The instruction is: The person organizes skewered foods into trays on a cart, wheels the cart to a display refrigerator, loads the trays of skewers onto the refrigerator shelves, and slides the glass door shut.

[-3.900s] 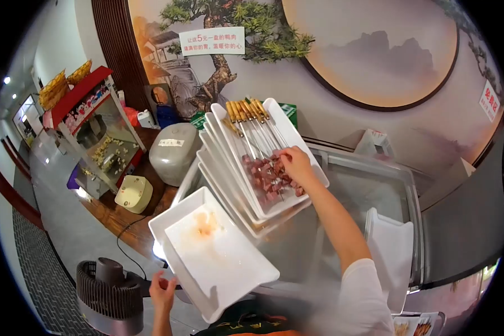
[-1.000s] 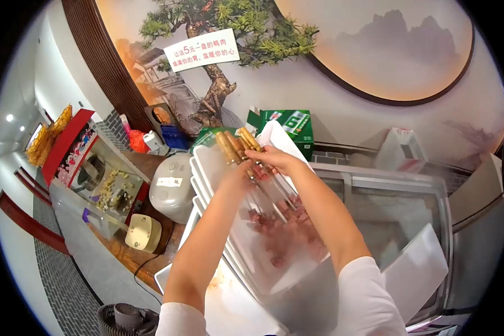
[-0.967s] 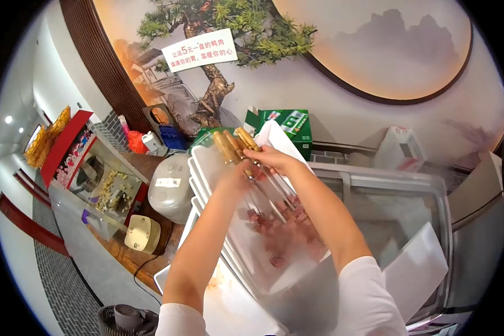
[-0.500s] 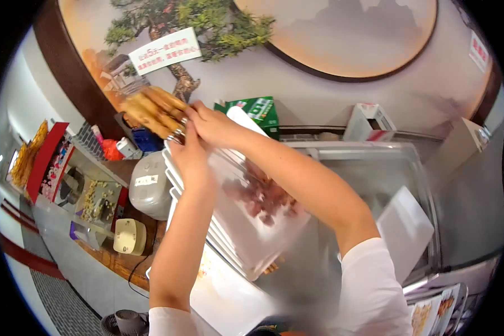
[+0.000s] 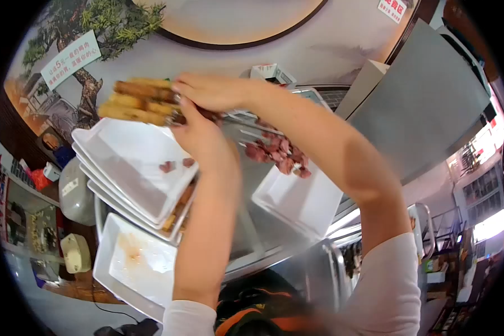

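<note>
Both my hands are closed round a bundle of skewers with brown wooden handles (image 5: 137, 102). My left hand (image 5: 201, 137) grips from below, near the metal collars. From above, my right hand (image 5: 210, 92) presses onto the same handles. Thin metal rods run rightward to chunks of dark red meat (image 5: 280, 152), partly behind my right forearm. The meat hangs above the far end of a white tray (image 5: 299, 196). Left of my hands, a stack of white trays (image 5: 123, 157) has two small bits of meat (image 5: 173, 165) in the top one.
More wooden handles (image 5: 179, 213) show under the stacked trays. A stained white tray (image 5: 115, 277) stands at lower left. Behind it are a rice cooker (image 5: 75, 193) and a popcorn machine (image 5: 33, 224). A large grey panel (image 5: 420, 106) rises at right.
The skewers have moved rightward, off the tray stack, so the meat hangs over the right-hand tray. Two bits of meat now show on the top stacked tray. My view has turned right.
</note>
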Demonstrator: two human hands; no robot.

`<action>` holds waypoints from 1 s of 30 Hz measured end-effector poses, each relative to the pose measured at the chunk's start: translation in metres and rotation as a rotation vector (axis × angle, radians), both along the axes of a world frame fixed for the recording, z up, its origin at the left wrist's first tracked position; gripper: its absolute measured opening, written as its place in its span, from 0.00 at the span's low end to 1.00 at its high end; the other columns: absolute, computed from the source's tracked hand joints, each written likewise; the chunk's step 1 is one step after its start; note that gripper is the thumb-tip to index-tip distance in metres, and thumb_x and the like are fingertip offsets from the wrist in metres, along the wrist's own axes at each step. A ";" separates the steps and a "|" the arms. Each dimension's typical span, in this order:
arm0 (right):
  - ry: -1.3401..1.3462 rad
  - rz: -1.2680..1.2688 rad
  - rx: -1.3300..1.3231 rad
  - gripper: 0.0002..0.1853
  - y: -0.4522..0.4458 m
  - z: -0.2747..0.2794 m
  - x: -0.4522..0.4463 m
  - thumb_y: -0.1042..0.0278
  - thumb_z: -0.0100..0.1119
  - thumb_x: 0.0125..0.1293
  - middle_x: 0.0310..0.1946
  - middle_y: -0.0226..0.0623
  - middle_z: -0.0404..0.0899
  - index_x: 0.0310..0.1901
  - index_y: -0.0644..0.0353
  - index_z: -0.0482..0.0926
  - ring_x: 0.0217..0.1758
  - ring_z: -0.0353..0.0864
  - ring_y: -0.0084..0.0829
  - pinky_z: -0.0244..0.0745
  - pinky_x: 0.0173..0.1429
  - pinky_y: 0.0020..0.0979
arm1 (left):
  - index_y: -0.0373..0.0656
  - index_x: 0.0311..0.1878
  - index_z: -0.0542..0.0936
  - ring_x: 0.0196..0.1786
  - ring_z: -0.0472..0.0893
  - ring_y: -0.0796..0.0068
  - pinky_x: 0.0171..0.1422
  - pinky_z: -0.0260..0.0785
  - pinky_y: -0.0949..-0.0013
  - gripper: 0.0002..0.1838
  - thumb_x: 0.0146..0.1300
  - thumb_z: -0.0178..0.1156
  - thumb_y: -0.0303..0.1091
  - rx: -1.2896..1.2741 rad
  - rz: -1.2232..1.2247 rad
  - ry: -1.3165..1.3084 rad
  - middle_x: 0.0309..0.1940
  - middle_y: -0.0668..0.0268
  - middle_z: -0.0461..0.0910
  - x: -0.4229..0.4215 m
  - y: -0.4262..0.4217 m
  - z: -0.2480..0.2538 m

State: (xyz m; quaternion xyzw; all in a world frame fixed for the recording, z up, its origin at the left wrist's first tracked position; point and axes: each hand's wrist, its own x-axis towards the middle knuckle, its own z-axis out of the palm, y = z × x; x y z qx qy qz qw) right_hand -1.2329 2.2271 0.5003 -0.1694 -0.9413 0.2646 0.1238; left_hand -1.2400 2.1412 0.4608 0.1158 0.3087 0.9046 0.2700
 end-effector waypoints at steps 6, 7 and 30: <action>-0.179 0.052 -0.275 0.18 0.022 -0.096 0.098 0.55 0.33 0.64 0.41 0.45 0.70 0.49 0.59 0.62 0.42 0.72 0.40 0.65 0.45 0.36 | 0.48 0.50 0.62 0.43 0.71 0.77 0.39 0.62 0.74 0.16 0.60 0.49 0.40 -0.176 0.057 -0.174 0.46 0.70 0.69 0.109 0.023 -0.084; -0.157 0.097 -0.269 0.18 0.033 -0.125 0.107 0.57 0.35 0.63 0.41 0.46 0.71 0.49 0.59 0.63 0.41 0.72 0.42 0.65 0.44 0.37 | 0.47 0.50 0.61 0.46 0.70 0.75 0.42 0.63 0.72 0.18 0.60 0.50 0.40 -0.204 0.120 -0.184 0.48 0.68 0.67 0.124 0.030 -0.107; -0.395 0.318 -0.191 0.16 0.022 -0.251 0.228 0.53 0.35 0.61 0.36 0.42 0.74 0.40 0.47 0.73 0.38 0.73 0.44 0.65 0.44 0.40 | 0.50 0.43 0.68 0.42 0.67 0.76 0.51 0.59 0.60 0.19 0.57 0.47 0.52 -0.694 -0.240 -0.546 0.39 0.71 0.68 0.231 -0.008 -0.233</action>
